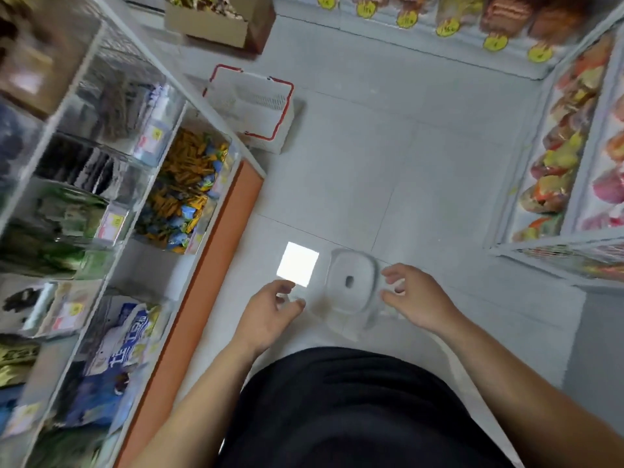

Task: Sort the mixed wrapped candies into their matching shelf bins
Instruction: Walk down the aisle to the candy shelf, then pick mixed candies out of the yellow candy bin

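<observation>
Flanking a blurred clear tub [351,285] at lower centre with left hand [273,307] and right hand [417,295], fingers loosely curled; grip impossible to tell.

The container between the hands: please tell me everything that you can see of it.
The container is a clear plastic tub with a rounded square rim, seen from above with its opening up, blurred by motion. It holds one small dark piece and looks otherwise empty. It hangs over the pale floor in front of the person's body. The right hand seems to pinch its right edge. The left hand curls at its left side, but blur hides whether it touches.
</observation>
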A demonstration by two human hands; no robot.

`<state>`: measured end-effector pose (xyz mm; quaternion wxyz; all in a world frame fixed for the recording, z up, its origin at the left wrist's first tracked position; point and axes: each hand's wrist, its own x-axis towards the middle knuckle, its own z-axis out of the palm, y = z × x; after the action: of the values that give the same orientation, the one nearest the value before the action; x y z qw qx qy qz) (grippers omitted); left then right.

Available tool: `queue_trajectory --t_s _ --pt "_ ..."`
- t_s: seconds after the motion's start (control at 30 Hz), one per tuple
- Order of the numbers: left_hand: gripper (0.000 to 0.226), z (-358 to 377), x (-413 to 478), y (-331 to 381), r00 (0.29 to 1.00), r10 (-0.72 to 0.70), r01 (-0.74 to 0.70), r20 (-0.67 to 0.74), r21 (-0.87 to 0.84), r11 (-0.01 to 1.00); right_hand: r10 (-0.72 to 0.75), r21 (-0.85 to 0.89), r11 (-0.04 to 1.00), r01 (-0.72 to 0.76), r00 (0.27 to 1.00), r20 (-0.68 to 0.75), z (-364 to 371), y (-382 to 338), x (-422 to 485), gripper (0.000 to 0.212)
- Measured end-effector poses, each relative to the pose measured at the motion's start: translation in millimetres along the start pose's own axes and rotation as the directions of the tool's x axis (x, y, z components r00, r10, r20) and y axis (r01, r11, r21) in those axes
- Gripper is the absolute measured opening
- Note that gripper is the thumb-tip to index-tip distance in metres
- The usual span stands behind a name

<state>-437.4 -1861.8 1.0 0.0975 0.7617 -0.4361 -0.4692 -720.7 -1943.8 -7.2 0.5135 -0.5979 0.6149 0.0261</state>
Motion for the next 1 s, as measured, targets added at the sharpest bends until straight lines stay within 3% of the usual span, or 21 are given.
queue_trajectory --t_s 0.23,0.47,0.63,0.87,1.0 --pt "0.041 -50.5 34.3 -12.2 0.985 -0.063 0.033 -0.159 -0.183 0.983 -0.192 -0.141 0.969 0.204 0.977 0.094 -13.5 -114.1 89.5 0.038" --pt "0.041 -152.0 100.2 -61.7 0.967 -0.092 0.037 -0.239 -0.224 0.974 -0.295 -0.280 0.895 0.348 0.931 0.215 43.4 -251.5 178.0 0.039" --pt "0.042 -208.5 143.6 -99.0 0.928 -0.231 0.154 -0.291 -0.264 0.952 -0.352 -0.309 0.829 0.466 0.864 0.359 83.8 -335.5 244.0 0.039" --pt "0.046 -190.1 263.3 -162.2 0.854 -0.400 0.294 -0.333 -0.327 0.898 -0.385 -0.371 0.675 0.637 0.734 0.559 172.6 -377.6 401.3 0.042" --pt "0.045 -172.1 362.0 -230.6 0.728 -0.451 0.315 -0.517 -0.332 0.889 -0.463 -0.400 0.505 0.764 0.632 0.622 248.2 -363.8 513.9 0.041"
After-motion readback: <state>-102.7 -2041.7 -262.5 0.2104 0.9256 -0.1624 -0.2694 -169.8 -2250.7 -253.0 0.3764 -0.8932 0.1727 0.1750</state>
